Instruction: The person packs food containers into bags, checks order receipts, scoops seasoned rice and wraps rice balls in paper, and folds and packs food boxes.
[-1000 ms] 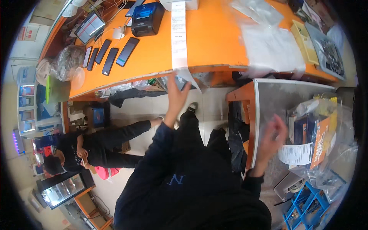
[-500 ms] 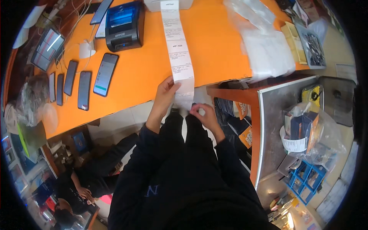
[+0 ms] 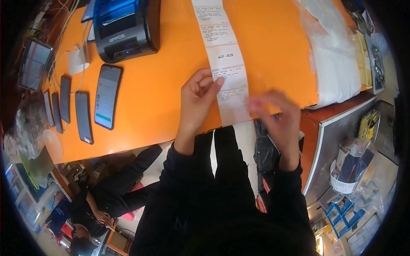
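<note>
A long white strip of printed labels runs from the top of the view toward me over the orange table. My left hand is closed on its left edge, thumb on top of the paper. At the strip's right edge, close to its lower end, is my right hand. Motion smears its fingers, so I cannot make out whether they touch the paper. The lower end of the strip hangs at the table's front edge.
A black label printer stands left on the orange table, beside several phones and cables. White plastic bags lie at the right. A person sits at lower left. A metal-edged cabinet borders my right side.
My right hand has moved up and right from the strip's lower end. The left hand still grips the strip. The view has shifted closer to the table.
</note>
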`<control>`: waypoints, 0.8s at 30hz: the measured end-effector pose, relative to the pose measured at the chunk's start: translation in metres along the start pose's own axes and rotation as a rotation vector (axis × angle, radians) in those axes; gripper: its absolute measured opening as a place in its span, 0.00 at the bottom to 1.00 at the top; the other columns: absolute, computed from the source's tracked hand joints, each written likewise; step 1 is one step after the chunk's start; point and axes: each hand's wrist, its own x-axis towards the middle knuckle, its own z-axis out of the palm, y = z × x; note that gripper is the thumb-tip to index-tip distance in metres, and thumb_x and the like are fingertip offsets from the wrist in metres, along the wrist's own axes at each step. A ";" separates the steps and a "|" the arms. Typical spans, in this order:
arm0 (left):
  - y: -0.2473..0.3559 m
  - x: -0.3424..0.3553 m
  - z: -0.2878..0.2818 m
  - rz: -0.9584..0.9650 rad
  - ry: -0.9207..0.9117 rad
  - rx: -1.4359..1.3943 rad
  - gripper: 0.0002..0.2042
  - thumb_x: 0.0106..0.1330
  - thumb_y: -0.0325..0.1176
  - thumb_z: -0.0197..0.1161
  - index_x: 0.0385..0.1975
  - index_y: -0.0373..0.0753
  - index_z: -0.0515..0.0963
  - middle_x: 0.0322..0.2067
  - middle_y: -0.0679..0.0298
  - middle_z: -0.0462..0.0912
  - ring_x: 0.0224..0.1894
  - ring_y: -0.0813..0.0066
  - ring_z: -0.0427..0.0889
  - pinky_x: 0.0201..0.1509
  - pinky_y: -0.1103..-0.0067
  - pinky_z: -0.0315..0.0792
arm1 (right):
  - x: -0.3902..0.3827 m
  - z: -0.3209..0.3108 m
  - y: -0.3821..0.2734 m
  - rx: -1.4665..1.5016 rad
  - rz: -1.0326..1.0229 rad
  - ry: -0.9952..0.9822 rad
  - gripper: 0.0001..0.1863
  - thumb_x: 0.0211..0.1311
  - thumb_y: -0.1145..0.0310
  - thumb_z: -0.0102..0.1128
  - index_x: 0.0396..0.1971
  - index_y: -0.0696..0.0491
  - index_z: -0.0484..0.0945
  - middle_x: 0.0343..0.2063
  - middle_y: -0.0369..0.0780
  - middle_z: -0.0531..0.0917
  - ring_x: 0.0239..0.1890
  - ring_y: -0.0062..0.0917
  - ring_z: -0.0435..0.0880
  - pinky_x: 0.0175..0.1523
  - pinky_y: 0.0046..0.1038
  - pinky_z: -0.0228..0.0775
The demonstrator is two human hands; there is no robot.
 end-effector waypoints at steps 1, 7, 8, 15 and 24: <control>0.001 -0.001 0.000 -0.009 0.000 -0.003 0.11 0.63 0.23 0.54 0.44 0.29 0.69 0.37 0.57 0.81 0.39 0.79 0.77 0.45 0.83 0.69 | 0.021 0.002 0.003 -0.136 -0.104 0.095 0.07 0.46 0.78 0.64 0.28 0.57 0.81 0.25 0.38 0.81 0.32 0.23 0.78 0.38 0.23 0.67; 0.002 -0.003 0.006 0.036 -0.007 -0.055 0.11 0.63 0.24 0.54 0.45 0.30 0.70 0.37 0.58 0.81 0.40 0.79 0.77 0.45 0.84 0.69 | 0.087 0.009 0.027 -0.276 -0.490 0.095 0.07 0.46 0.68 0.66 0.28 0.48 0.82 0.27 0.34 0.80 0.32 0.27 0.76 0.38 0.25 0.64; 0.004 -0.003 0.005 0.026 -0.001 -0.066 0.12 0.64 0.24 0.54 0.46 0.30 0.69 0.37 0.58 0.81 0.40 0.79 0.77 0.46 0.84 0.69 | 0.091 0.011 0.028 -0.304 -0.514 0.033 0.08 0.45 0.68 0.66 0.29 0.48 0.83 0.29 0.34 0.80 0.34 0.27 0.76 0.39 0.24 0.66; -0.002 -0.004 0.005 0.058 0.025 -0.098 0.13 0.64 0.23 0.52 0.48 0.30 0.67 0.39 0.58 0.80 0.41 0.80 0.76 0.45 0.85 0.69 | 0.094 0.021 0.026 -0.414 -0.603 -0.051 0.10 0.43 0.60 0.65 0.28 0.47 0.82 0.28 0.31 0.78 0.37 0.25 0.74 0.48 0.30 0.59; -0.005 -0.002 -0.003 0.113 0.042 -0.084 0.13 0.64 0.22 0.52 0.48 0.29 0.68 0.37 0.59 0.79 0.40 0.81 0.76 0.44 0.86 0.69 | 0.088 0.030 0.000 -0.668 -0.705 -0.041 0.08 0.40 0.65 0.68 0.25 0.45 0.82 0.25 0.28 0.80 0.42 0.21 0.74 0.62 0.43 0.43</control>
